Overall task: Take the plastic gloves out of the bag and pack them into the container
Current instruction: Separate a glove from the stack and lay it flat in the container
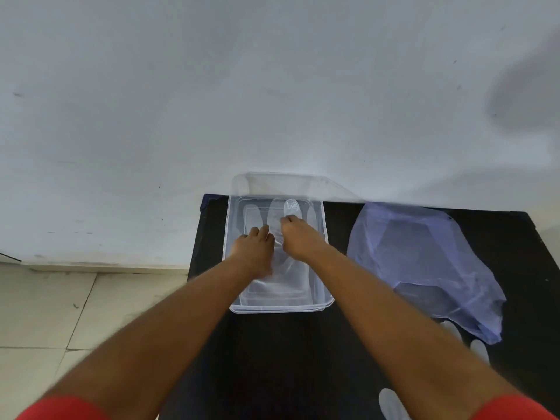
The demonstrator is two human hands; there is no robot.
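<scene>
A clear plastic container (321,262) stands on the black table, its lid leaning against the wall behind it. Clear plastic gloves (288,268) lie flat inside it. Both my hands are inside the container on top of the gloves. My left hand (256,248) rests palm down on the glove's left side, fingers curled. My right hand (298,237) is closed, pinching a glove finger near the far end. A pale blue plastic bag (424,265) lies crumpled to the right of the container.
The black table (288,353) stands against a white wall (272,86), its left edge just beside the container. Clear glove fingers (391,403) poke out on the table near the bag's lower end. Tiled floor (45,313) lies to the left.
</scene>
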